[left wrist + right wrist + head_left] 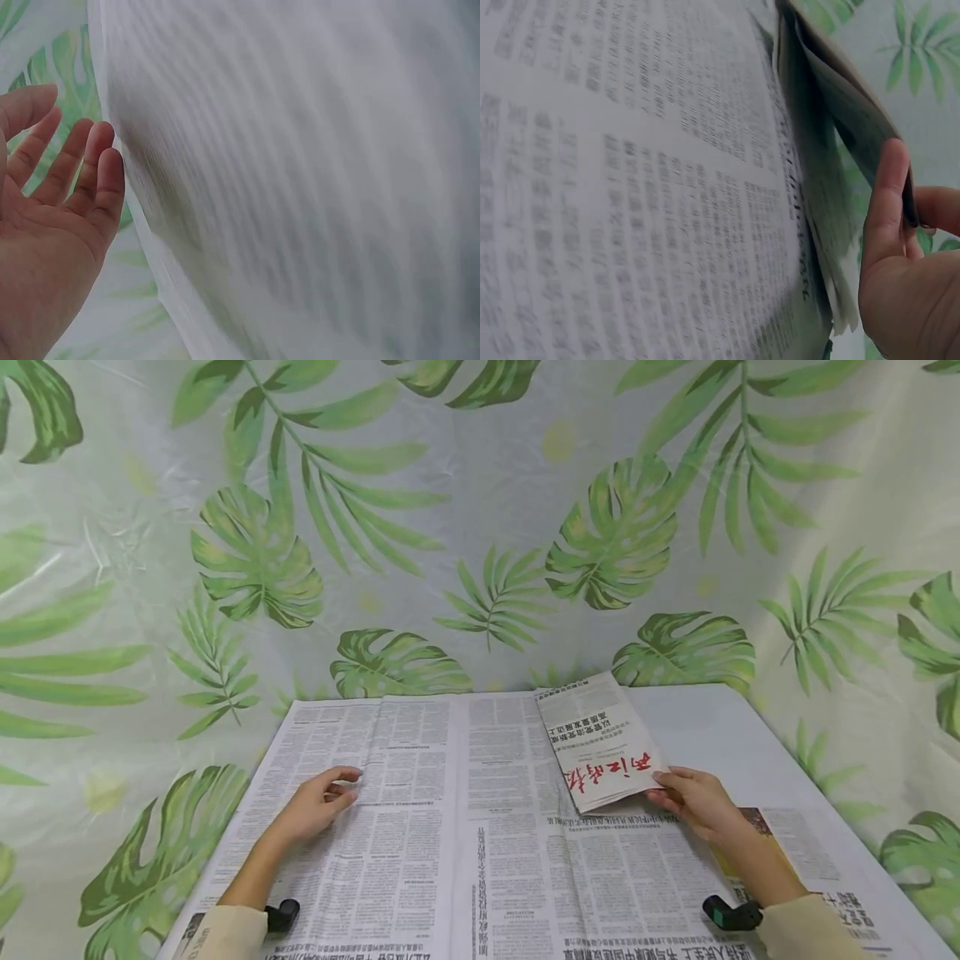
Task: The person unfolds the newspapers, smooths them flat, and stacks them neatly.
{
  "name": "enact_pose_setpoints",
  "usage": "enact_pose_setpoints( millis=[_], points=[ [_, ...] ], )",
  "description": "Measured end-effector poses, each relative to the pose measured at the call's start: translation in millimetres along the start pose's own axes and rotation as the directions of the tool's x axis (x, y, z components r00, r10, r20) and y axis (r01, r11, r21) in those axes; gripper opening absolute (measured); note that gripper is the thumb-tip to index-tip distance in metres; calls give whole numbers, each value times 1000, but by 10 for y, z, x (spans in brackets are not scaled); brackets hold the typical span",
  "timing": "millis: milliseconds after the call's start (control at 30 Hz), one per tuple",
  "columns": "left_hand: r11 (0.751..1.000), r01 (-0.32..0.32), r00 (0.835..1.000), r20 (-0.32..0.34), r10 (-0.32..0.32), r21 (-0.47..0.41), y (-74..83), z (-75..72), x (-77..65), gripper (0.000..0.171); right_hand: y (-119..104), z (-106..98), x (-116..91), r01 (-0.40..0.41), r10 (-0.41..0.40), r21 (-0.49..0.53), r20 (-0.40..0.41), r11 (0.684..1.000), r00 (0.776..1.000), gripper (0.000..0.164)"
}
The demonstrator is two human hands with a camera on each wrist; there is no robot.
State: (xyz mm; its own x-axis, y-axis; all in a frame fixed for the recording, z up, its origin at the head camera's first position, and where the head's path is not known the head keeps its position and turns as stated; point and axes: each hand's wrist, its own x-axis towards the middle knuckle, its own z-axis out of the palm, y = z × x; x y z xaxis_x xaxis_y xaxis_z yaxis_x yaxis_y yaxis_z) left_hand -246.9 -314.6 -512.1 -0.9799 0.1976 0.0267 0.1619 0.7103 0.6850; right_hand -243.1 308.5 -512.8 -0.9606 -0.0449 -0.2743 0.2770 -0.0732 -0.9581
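Note:
My right hand (696,797) pinches the lower right corner of a folded newspaper (596,739) with a red masthead. In the right wrist view, thumb and fingers close on the edge of the folded newspaper (855,94), whose layers spread apart. My left hand (318,803) is over the left part of the spread newspaper sheets (412,827), holding nothing. Its fingers are relaxed and slightly bent in the left wrist view, where the palm of the left hand (52,247) shows.
Newspaper sheets cover most of the white table (701,727), whose bare surface shows at the back right. Behind and around it hangs a pale plastic sheet (480,527) with green leaf prints. A black device (731,913) is worn at the right wrist, another black device (282,916) at the left.

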Motion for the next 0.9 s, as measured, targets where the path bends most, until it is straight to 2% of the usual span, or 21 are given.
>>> enact_pose_setpoints(
  millis=[100, 167, 300, 633, 733, 900],
  points=[
    [1000, -16, 1000, 11, 16, -15, 89, 59, 44, 39, 47, 78, 26, 29, -31, -151, -12, 988, 999, 64],
    [999, -32, 999, 21, 33, -27, 147, 93, 78, 39, 80, 112, 37, 48, -56, -255, -21, 966, 998, 65],
    [997, -67, 997, 43, 69, -49, 258, 168, 149, 39, 125, 160, 48, 60, -83, -335, -54, 940, 995, 64],
    [990, -118, 989, 82, 125, -78, 551, 364, 325, 38, 127, 185, 74, 31, -68, -336, -99, 942, 993, 63],
    [987, -128, 987, 88, 137, -95, 633, 432, 377, 37, 132, 204, 72, 35, -71, -351, -92, 936, 993, 60],
    [986, -140, 985, 85, 148, -93, 741, 556, 460, 38, 154, 289, 89, 47, -66, -316, -49, 948, 997, 54]
  ],
)
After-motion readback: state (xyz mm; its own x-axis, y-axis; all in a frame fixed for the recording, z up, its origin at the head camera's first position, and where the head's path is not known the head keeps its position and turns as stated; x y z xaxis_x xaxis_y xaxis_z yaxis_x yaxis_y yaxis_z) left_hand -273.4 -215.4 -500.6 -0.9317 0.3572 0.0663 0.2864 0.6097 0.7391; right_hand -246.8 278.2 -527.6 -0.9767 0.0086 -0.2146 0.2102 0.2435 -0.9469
